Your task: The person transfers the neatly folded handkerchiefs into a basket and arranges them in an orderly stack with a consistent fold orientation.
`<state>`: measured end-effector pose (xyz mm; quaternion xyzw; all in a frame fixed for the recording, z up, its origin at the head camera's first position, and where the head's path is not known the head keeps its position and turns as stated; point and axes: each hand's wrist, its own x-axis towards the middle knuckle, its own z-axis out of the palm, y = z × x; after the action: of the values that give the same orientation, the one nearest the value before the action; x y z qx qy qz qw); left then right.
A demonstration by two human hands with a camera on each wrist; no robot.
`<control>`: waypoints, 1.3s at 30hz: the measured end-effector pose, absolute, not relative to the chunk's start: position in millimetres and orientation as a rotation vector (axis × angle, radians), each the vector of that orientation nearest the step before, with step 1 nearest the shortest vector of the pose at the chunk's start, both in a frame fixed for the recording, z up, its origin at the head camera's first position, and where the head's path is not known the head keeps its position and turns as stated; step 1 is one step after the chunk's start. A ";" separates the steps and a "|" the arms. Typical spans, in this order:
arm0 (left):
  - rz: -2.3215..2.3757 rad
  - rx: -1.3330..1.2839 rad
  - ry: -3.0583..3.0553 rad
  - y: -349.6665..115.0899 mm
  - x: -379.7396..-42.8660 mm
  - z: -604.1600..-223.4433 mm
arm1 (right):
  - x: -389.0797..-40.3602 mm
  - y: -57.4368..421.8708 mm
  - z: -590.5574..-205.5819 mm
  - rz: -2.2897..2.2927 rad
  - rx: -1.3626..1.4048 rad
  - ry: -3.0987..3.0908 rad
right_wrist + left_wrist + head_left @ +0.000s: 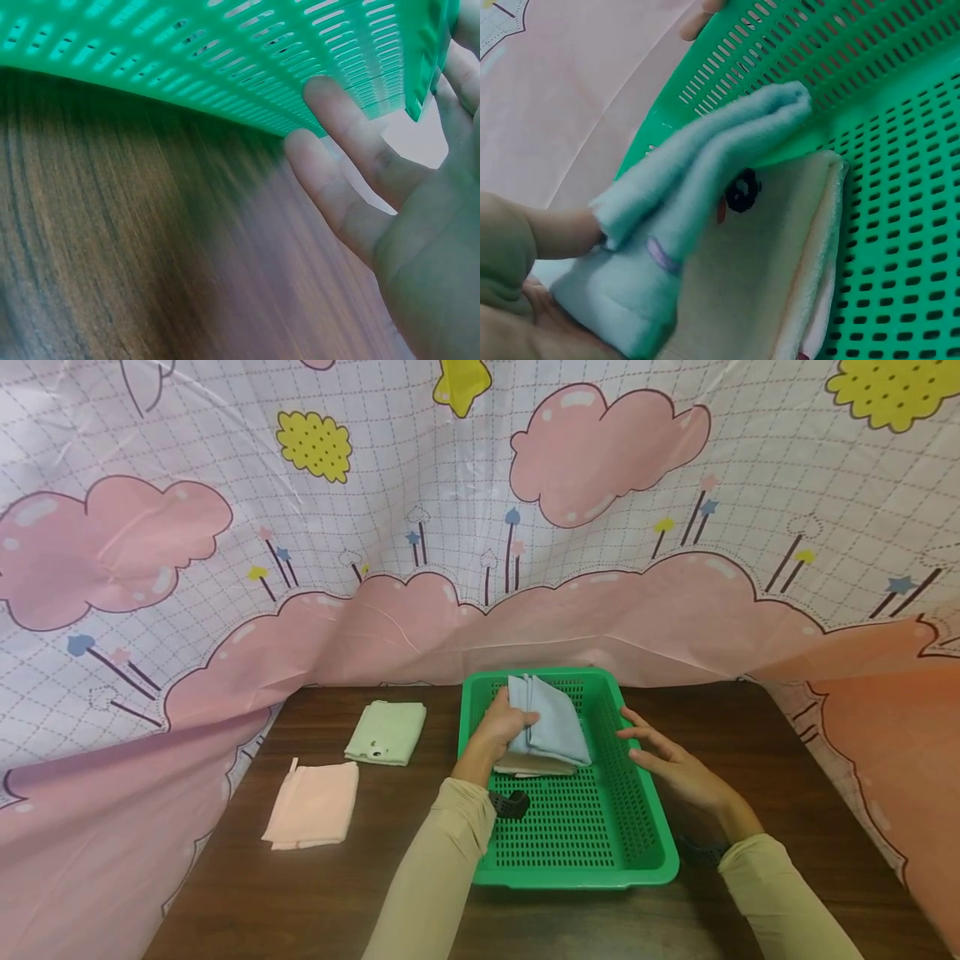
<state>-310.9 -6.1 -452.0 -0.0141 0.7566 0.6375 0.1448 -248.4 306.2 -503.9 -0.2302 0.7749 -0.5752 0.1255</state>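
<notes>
A folded light blue towel (553, 718) is pinched at its left edge by my left hand (497, 731), thumb on top. In the left wrist view the blue towel (705, 165) tilts above a cream towel (757, 247) with a dark embroidered spot. That paler folded towel (534, 767) lies on the floor of the green plastic basket (555, 852). My right hand (675, 768) is at the basket's right rim, fingers spread and holding nothing. The right wrist view shows its fingers (352, 135) beside the basket's slotted outer wall (225, 45); whether they touch it I cannot tell.
On the dark wooden table (225, 893), left of the basket, lie a folded pale green towel (387, 732) and a folded pink towel (313, 804). A patterned cloth (420, 635) hangs behind the table and along its sides.
</notes>
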 end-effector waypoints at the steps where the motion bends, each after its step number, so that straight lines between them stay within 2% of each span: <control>1: 1.821 -0.045 2.188 -6.9 -311.0 -452.6 | -248.3 305.8 -503.9 -1.677 -0.670 2.258; 23: 1.409 -0.066 2.402 -15.6 -306.9 -454.2 | -246.9 303.6 -504.1 -1.687 -0.653 2.275; 39: 0.991 -0.089 2.723 -3.8 -309.1 -455.7 | -245.9 302.0 -502.7 -1.683 -0.668 2.277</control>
<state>-309.1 -3.8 -455.7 -0.0305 0.9323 0.3394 0.1211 -245.9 302.0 -502.7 -0.2282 0.7775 -0.5745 0.1158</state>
